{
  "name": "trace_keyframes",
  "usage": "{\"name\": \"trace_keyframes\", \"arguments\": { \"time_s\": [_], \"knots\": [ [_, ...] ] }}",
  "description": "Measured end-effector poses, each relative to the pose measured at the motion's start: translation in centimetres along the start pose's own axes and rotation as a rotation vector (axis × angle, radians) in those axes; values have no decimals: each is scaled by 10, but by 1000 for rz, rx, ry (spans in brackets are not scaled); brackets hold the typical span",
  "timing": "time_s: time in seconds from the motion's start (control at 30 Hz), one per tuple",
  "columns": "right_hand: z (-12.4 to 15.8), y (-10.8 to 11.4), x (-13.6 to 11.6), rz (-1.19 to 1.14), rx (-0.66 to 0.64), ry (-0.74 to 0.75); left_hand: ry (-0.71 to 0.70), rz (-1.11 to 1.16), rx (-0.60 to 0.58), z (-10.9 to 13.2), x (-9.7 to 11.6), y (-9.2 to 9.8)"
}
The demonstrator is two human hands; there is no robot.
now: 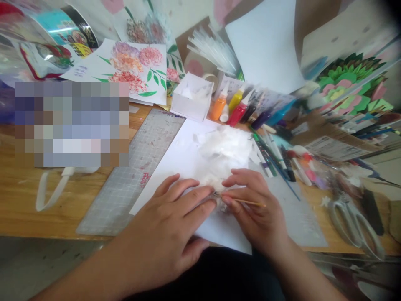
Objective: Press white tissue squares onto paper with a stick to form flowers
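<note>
A white paper sheet (169,167) lies aslant on a grey cutting mat (109,200). White fluffy material like cotton (227,146) is heaped on the paper, with a smaller off-white tuft between my hands. My left hand (178,209) lies with fingers spread over the paper, its fingertips touching the near side of the tuft. My right hand (257,205) pinches a thin wooden stick (247,202) between thumb and finger. The stick's left end reaches the tuft close to my left fingertips; that tip is hard to make out.
A small white box (191,98) and paint bottles, including an orange one (219,103), stand behind the paper. Pens and a blue brush (282,171) lie right. Scissors (354,225) rest near the front right edge. Flower pictures (134,69) stand behind at left; a blurred-out patch covers part of the table.
</note>
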State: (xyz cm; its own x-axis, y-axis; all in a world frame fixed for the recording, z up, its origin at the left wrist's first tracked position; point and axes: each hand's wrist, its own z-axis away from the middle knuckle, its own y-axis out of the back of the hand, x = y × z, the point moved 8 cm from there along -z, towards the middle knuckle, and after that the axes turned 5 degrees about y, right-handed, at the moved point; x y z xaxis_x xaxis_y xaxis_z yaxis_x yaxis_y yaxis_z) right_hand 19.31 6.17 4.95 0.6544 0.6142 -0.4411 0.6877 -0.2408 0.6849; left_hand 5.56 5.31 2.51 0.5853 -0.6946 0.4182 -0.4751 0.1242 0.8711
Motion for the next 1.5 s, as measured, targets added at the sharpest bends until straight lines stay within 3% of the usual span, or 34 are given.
{"name": "trace_keyframes", "arguments": {
  "time_s": [0.23, 0.47, 0.73, 0.9, 0.97, 1.1, 1.27, 1.5],
  "knots": [
    [8, 17, 9, -118, 145, -91, -2, -6, -16, 0, 1, -1],
    [2, 10, 6, -119, 77, -54, -42, 10, 6, 1, 3, 2],
    [4, 9, 1, -128, 5, -2, 3, 8, 67, -1, 2, 6],
    [8, 10, 4, -151, 0, -25, -19, -82, 7, -3, 4, -2],
    [12, 18, 16, -208, 74, -85, -41, -107, -3, -2, 5, -4],
    [18, 49, 45, -199, 359, -193, -78, -110, 33, -1, 7, -2],
    [5, 41, 54, -15, 147, -217, -93, -103, 70, 0, 8, 0],
    [-6, 17, 42, -135, 43, -105, -71, -94, 44, 0, 4, -3]
  ]
}}
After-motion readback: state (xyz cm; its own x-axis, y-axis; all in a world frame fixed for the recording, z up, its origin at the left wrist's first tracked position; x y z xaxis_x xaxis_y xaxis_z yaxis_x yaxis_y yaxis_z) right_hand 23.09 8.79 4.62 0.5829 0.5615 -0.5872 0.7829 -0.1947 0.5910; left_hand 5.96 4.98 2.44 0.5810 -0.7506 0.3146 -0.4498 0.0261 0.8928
